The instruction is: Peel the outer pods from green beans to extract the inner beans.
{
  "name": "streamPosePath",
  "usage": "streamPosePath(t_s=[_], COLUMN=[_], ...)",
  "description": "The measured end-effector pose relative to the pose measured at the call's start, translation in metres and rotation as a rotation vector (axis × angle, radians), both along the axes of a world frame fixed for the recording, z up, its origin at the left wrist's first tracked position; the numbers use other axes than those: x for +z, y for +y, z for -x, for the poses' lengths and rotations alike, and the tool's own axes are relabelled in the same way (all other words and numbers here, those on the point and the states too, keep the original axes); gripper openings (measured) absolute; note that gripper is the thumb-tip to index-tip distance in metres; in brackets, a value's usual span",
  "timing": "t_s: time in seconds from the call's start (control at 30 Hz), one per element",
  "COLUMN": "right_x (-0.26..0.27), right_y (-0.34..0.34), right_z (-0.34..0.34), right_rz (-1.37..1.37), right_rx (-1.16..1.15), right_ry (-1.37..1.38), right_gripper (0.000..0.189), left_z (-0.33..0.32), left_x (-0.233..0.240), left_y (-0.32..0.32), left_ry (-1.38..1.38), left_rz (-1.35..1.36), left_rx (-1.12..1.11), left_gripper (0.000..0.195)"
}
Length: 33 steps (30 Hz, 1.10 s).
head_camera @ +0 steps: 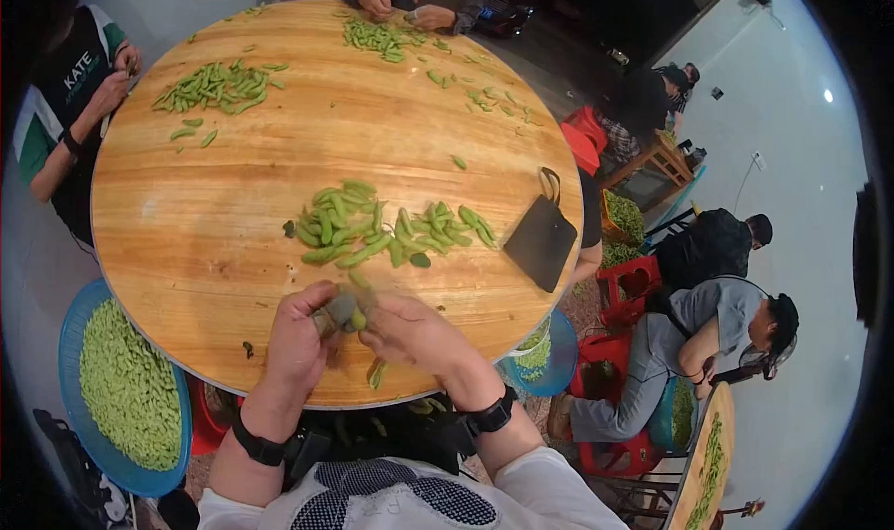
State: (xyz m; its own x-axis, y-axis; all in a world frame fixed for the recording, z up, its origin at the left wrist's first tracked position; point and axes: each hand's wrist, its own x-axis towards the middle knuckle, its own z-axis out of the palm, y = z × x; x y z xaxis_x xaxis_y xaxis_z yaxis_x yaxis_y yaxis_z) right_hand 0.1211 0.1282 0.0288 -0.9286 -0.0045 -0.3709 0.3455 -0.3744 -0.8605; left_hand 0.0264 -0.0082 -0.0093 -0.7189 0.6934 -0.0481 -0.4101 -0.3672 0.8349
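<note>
Both my hands meet over the near edge of the round wooden table (209, 250). My left hand (300, 327) is closed around a few green soybean pods with greyish, blurred matter among them, perhaps leaves. Close beside it, the fingers of my right hand (401, 327) touch a pod (359, 319) at the same bunch; motion blur hides the exact grip. Just beyond my hands lies a loose pile of green pods (342, 222), which spreads to the right, with a dark leaf (420, 260) at its near side. A single pod (377, 375) rests near the table edge below my right hand.
A black flat pouch (541, 243) with a strap lies at the table's right. Blue basins of shelled green beans stand at left (129, 390) and right (541, 355) below the edge. People sit around the table, with pod piles (216, 86) before them. Red stools stand at right.
</note>
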Motion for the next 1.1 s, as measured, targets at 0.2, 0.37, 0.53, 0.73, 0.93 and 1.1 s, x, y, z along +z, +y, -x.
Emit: streamPosePath(t_s=[0.2, 0.37, 0.53, 0.73, 0.93, 1.1], right_x=[-0.004, -0.015, -0.005, -0.011, -0.006, 0.003], right_y=[-0.002, -0.01, -0.012, -0.014, 0.005, 0.0], right_z=[0.003, 0.009, 0.015, 0.012, 0.008, 0.001], right_rz=[-0.265, -1.1, -1.084, -1.318, -0.681, -0.326], right_rx=[-0.041, -0.202, -0.255, -0.264, -0.329, -0.373], right_ry=[0.084, 0.373, 0.234, 0.308, 0.351, 0.246], right_gripper=[0.013, 0.014, 0.013, 0.015, 0.013, 0.008], left_z=[-0.006, -0.01, -0.004, -0.005, -0.019, -0.023], left_x=[0.013, 0.007, 0.002, -0.001, 0.014, 0.02], left_y=[0.007, 0.012, 0.012, 0.01, 0.012, 0.004], left_ry=[-0.295, 0.094, -0.105, 0.194, 0.931, 1.061], left_rz=[0.066, 0.136, 0.034, 0.223, 0.358, 0.352], left_rx=[-0.025, 0.143, 0.098, 0.123, 0.253, 0.219], left_gripper=[0.013, 0.029, 0.034, 0.033, 0.037, 0.045])
